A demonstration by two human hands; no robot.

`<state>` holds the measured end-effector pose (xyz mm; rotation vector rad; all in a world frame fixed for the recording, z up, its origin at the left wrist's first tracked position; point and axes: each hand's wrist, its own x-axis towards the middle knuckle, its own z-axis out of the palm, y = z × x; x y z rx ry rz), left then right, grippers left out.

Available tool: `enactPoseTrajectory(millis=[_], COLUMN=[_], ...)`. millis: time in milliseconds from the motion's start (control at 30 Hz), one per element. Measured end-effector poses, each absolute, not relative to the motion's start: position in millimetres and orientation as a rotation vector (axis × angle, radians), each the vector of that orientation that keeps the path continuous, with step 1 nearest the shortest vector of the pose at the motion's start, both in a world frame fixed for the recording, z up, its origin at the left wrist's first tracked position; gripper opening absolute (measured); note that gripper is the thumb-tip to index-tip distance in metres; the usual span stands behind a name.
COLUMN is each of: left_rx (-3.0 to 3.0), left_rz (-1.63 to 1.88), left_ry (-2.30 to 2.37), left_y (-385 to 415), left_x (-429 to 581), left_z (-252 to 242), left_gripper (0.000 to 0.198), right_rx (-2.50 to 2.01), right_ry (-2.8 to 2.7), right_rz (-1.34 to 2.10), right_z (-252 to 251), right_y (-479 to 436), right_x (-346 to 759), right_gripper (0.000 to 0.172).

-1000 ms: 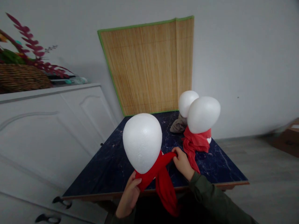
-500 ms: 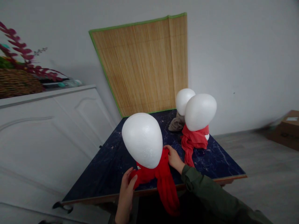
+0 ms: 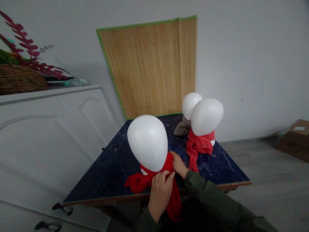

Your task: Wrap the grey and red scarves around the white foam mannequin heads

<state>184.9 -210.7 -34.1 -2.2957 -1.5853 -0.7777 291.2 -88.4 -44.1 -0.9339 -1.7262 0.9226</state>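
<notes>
A white foam mannequin head (image 3: 147,141) stands near the table's front edge with a red scarf (image 3: 138,182) around its neck. One scarf end lies on the table to the left; the other hangs over the front edge. My left hand (image 3: 160,193) is at the front of the neck, its bent fingers closed on the scarf. At the right side of the neck, my right hand (image 3: 179,165) grips the scarf, its fingertips partly hidden in the cloth.
Farther back on the right are a white head (image 3: 207,116) with a coral scarf (image 3: 201,144) and another white head (image 3: 190,105) with a grey-brown cloth (image 3: 182,127). A bamboo mat (image 3: 149,67) leans on the wall. A white cabinet (image 3: 48,138) stands left.
My left hand has let go of the scarf's left part and moved right to the front of the neck. The left scarf end now lies on the table. My right hand stays at the neck.
</notes>
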Motion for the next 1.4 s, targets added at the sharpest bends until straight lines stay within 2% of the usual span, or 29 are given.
enactPoseTrajectory(millis=[200,367,600,733,867,933,1067,1167,1300,1400], left_rx=[-2.275,-2.201,-1.650,-1.173,-1.026,-1.142,-1.451,-1.657,-1.992,-2.179], left_rz=[-1.005,-1.412,-2.044,-2.570,-2.791,-2.777,-2.385,-2.164,-1.892,-1.759], left_ry=[-1.670,-1.696,-1.677,-1.628,-1.551,-1.655,-1.947,-2.104,-2.133,-2.082], left_y=[-199.9,-215.2,-237.7,-237.1,-231.2,-228.6,-222.8,-214.9,-198.7,-188.0], left_x=[163.8,143.5,115.8,119.9,124.2,121.4,110.3,103.6,101.9,108.5], left_z=[-39.8,-52.8,-51.1,-34.2,-27.7,-32.8,-47.2,-50.1,-45.3,-42.3], left_gripper=[0.032,0.022,0.004,0.009,0.014,0.013,0.013,0.031,0.058,0.058], right_rx=[-0.946,-1.025,-1.083,-1.102,-1.109,-1.106,-1.063,-1.044,-0.997,-0.965], right_ry=[-1.788,-1.799,-1.799,-1.788,-1.786,-1.798,-1.861,-1.897,-1.935,-1.944], right_rz=[0.823,0.762,0.742,0.722,0.702,0.695,0.695,0.695,0.701,0.698], right_z=[-48.2,-51.8,-50.9,-49.3,-49.9,-50.5,-51.3,-49.8,-41.7,-32.8], right_y=[-86.9,-80.9,-74.7,-73.8,-73.4,-74.2,-77.3,-79.4,-84.6,-92.6], right_x=[292.2,292.0,294.9,296.2,296.8,296.6,294.3,292.8,292.1,291.5], right_gripper=[0.020,0.022,0.023,0.028,0.030,0.033,0.043,0.045,0.037,0.031])
